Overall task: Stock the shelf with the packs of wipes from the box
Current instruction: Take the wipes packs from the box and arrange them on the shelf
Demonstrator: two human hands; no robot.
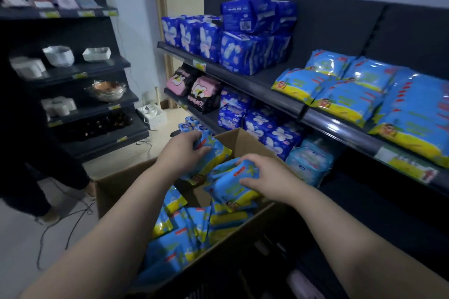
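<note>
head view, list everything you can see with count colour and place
box: one, brown, floor, open
wipes in box: many, blue-yellow, piled
shelf: one, dark, right
wipes on shelf: several, blue-yellow, right part
dark blue packs: many, upper and lower tiers
pink-black packs: two, lower tier, left end
pale blue packs: few, lower tier
rack: one, dark, left
bowls: two, white, rack
cable: dark, floor
other person: one, dark clothes, left edge
left hand: grips left pack over box
right hand: grips right pack over box
</note>
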